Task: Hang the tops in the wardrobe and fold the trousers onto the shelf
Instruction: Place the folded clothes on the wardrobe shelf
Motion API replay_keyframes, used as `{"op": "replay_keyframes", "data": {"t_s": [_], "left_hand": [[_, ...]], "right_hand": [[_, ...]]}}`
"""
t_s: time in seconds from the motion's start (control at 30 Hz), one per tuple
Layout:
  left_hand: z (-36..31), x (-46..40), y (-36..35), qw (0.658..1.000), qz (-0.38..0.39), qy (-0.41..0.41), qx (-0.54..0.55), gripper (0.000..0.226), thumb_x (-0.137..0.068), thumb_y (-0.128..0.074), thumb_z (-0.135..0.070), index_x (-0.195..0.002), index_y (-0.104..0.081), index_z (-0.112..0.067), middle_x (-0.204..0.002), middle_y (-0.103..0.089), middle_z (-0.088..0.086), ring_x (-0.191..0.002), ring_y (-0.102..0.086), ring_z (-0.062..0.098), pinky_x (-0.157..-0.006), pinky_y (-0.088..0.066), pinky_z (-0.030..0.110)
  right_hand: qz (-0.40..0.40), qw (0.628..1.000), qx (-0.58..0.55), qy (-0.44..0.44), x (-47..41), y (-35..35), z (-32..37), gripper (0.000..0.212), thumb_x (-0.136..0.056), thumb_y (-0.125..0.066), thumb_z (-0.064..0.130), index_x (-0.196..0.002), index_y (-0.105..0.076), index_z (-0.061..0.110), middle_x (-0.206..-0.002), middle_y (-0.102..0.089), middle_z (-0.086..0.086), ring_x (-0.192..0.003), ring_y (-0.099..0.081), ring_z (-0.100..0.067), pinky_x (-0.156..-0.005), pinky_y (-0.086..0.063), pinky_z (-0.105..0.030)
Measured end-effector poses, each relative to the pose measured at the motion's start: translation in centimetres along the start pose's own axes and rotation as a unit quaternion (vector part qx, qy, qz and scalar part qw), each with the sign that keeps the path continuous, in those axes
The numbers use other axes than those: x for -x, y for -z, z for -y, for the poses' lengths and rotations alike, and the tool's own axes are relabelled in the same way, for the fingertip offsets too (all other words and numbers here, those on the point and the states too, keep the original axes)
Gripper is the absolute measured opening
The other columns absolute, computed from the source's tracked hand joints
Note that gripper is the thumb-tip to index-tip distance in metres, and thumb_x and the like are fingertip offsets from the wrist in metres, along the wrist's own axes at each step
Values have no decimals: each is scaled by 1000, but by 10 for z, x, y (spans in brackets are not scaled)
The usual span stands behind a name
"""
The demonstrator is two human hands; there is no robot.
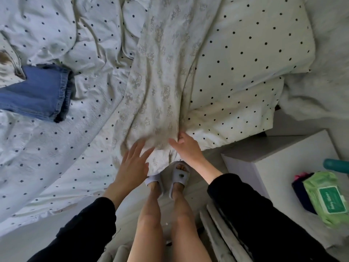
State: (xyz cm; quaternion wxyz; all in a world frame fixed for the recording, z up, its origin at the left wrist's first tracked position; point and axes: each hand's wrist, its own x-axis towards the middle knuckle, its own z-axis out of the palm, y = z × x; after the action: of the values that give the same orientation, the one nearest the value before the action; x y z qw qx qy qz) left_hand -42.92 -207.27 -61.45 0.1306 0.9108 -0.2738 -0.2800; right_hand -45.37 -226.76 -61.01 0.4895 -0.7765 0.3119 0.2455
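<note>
Smoothing trousers (158,87) lying lengthwise on bed (47,157) | left hand (132,163) flat, fingers spread | right hand (186,146) pinching hem edge | advice: be squaring both legs before folding | jeans (35,95) waiting left

No wording is showing legibly anywhere; the green plastic wipes packet (327,199) is carrying a dark green label with pale lettering too blurred to read.
</note>
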Motion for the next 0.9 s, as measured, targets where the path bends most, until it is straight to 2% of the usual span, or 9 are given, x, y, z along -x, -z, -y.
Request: {"op": "replay_keyframes", "data": {"t_s": [0.13, 0.2, 0.3, 0.43, 0.53, 0.63, 0.73, 0.83, 0.9], "left_hand": [[9, 11, 5, 1000, 1, 7, 10, 55, -87, -56, -3, -140, -42, -15, -153, -27, 11, -142, -21, 31, -108, -28, 48], [16, 17, 8, 999, -4, 25, 23, 54, -89, -52, -2, -140, -41, -15, -153, -27, 11, -141, -24, 31, -109, -26, 45], [31, 24, 11, 997, -62, 7, 41, 52, -80, -59, 7, -129, -50, -9, -142, -41, 19, -132, -37, 39, -103, -35, 52], [59, 27, 18, 989, -111, 19, 98, 53, -84, -55, 8, -134, -42, -5, -143, -34, 21, -134, -31, 38, -105, -32, 50], [80, 31, 19, 985, -90, 25, 142, 55, -90, -50, 4, -142, -32, -4, -148, -28, 18, -138, -26, 31, -112, -25, 42], [93, 35, 18, 977, -58, 80, 186, 55, -94, -47, -2, -145, -27, -5, -144, -32, 15, -127, -41, 28, -103, -35, 32], [101, 38, 16, 976, -53, 102, 186, 46, -96, -44, -6, -140, -36, -4, -125, -45, 11, -102, -52, 19, -77, -40, 15], [107, 43, 10, 969, -40, 130, 207, 31, -95, -47, -8, -125, -53, -5, -110, -57, 8, -99, -56, 19, -83, -37, 22], [108, 46, 5, 969, -29, 132, 206, 23, -94, -50, -10, -113, -60, -4, -97, -60, 4, -97, -58, 23, -83, -36, 25]], "right_hand": [[-4, 999, 50, -7, -2, -25, -11, 41, -84, -54, 38, -72, -61, 0, -79, -62, -15, -81, -55, -28, -75, -46, -42], [-55, 998, 7, -1, 12, -33, -10, 42, -86, -54, 26, -56, -46, -1, -66, -52, -17, -69, -46, -23, -66, -33, -30], [-133, 985, -108, 12, 38, -40, -10, 46, -93, -50, 17, -52, -33, 4, -53, -33, -10, -58, -31, -17, -59, -19, -29], [-177, 963, -202, -26, 53, -61, -19, 42, -96, -50, 26, -59, -33, 15, -50, -29, 11, -48, -27, -6, -52, -25, -23], [-162, 959, -218, -75, 53, -76, -30, 21, -91, -59, 30, -88, -55, 10, -75, -56, 5, -73, -56, -11, -72, -45, -30], [-168, 953, -217, -126, 48, -89, -44, 19, -91, -60, 20, -106, -61, 7, -94, -64, -4, -89, -60, -18, -83, -48, -35], [-247, 939, -190, -145, 48, -96, -52, 18, -92, -55, 11, -104, -66, 5, -99, -68, -10, -88, -59, -19, -80, -47, -33], [-261, 936, -189, -142, 53, -101, -57, 17, -94, -51, 12, -105, -64, 7, -95, -62, -4, -87, -55, -15, -67, -39, -22], [-225, 938, -223, -143, 50, -106, -61, 19, -94, -52, 15, -111, -58, 8, -98, -59, -3, -92, -55, -16, -70, -40, -20]]}}
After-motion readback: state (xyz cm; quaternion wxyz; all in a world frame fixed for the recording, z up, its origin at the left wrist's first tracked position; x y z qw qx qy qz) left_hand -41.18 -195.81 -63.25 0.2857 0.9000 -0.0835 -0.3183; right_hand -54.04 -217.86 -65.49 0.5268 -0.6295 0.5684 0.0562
